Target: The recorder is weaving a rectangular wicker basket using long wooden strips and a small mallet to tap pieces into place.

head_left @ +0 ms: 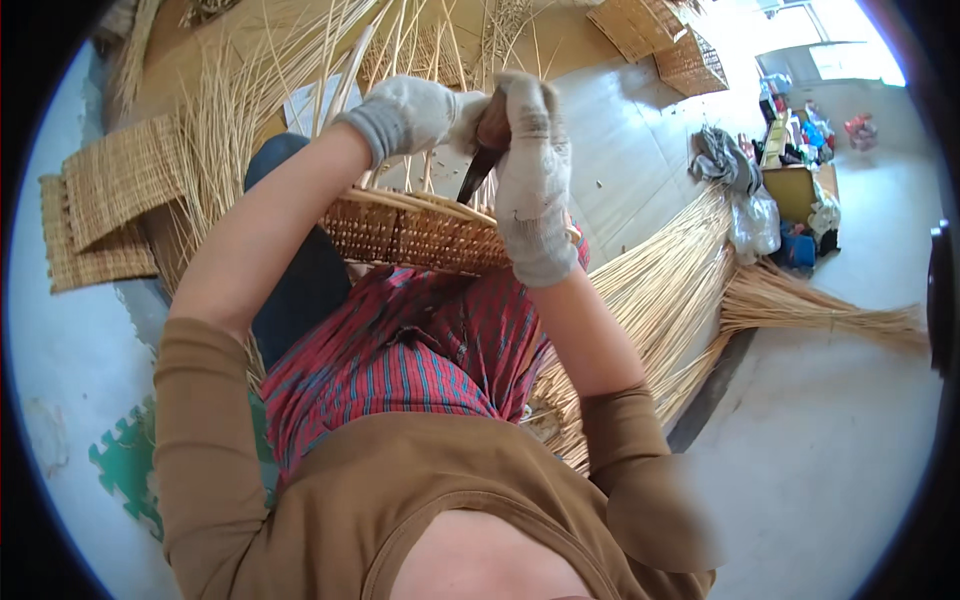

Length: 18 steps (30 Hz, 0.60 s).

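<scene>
Curled fingers (pixel 522 95) of the gloved right hand (pixel 535 170) close around the wooden handle of a dark-bladed tool (pixel 492 132), its blade slanting down to the upper edge of a woven piece (pixel 430 235); whether the tip touches that edge is unclear. Bent fingers of the gloved left hand (pixel 410 112) meet the handle from the other side, though I cannot tell whether they grip it. The woven piece lies just below both hands, across the person's lap, over a red and blue striped cloth (pixel 420 375).

Low on the left, a green foam mat (pixel 125 465) with a toothed edge lies on the pale floor (pixel 820 430). Two flat woven panels (pixel 125 185) overlap beyond the left forearm, beside a spread of loose straw (pixel 225 130). On the right, a long straw bundle (pixel 650 275) fans over the floor, and a shorter, tied bundle (pixel 820 305) lies next to it.

Farther off, a grey cloth (pixel 725 155) and a clear plastic bag (pixel 755 225) sit against a low cabinet (pixel 790 190) heaped with colourful odds and ends. Woven boxes (pixel 690 62) stand beyond the hands, near a tan surface (pixel 565 45), and bright daylight fills a window (pixel 855 62) at the far right.
</scene>
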### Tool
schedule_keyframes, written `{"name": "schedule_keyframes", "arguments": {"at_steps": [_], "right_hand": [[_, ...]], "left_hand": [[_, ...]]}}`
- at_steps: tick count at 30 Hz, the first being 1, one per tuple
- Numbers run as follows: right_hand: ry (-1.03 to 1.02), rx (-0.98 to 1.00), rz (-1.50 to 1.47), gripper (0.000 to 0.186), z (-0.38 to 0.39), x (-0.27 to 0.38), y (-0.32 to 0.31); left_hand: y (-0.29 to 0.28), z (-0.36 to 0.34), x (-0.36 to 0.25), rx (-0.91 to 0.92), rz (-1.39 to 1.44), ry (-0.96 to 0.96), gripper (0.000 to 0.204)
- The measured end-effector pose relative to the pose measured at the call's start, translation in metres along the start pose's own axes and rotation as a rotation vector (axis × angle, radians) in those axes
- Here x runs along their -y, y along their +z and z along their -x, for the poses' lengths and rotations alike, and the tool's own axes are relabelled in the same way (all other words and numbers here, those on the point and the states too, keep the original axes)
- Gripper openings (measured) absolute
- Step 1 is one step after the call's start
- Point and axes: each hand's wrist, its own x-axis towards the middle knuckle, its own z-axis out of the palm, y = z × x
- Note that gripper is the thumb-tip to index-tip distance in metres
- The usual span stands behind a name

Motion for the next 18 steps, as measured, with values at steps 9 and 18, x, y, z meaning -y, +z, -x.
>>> {"name": "schedule_keyframes", "arguments": {"at_steps": [9,18], "right_hand": [[0.414,0.252,-0.196,0.047,-0.029,0.002,-0.006],[0.654,1.238,-0.529,0.051,-0.072,-0.026,-0.017]], "left_hand": [[0.005,-0.004,0.002,0.108,-0.121,-0.035,0.026],[0.065,-0.016,0.043,-0.006,0.987,-0.265,0.029]]}}
